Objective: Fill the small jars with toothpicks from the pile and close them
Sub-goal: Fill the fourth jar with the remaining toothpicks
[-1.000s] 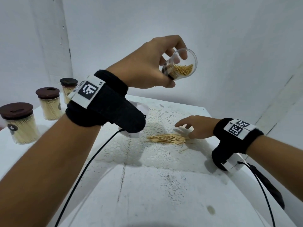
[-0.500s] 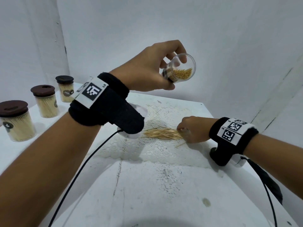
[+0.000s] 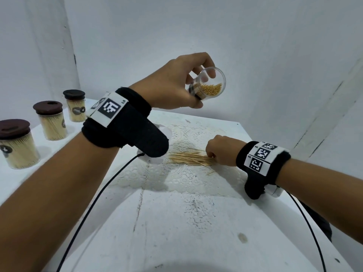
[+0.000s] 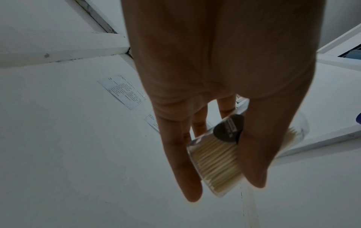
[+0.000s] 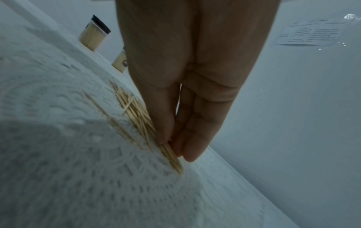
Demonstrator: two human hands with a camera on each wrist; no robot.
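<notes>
Three capped jars [image 3: 52,119] done; we hold open jar [image 3: 209,86] tilted in left hand [image 3: 176,83] for loading, right hand [image 3: 222,149] pinching toothpicks [image 3: 188,159] off table [image 3: 176,222].

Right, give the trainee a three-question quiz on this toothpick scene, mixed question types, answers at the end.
1. True or false: the open jar in the left hand is empty.
2. How many closed jars with brown lids stand at the table's left edge?
3. The right hand is: A) pinching toothpicks at the toothpick pile on the lace mat; B) holding a lid; C) resting flat on bare table.

Key:
1. False, it is partly filled.
2. Three: nearest jar, middle jar, far jar.
3. A.
</notes>
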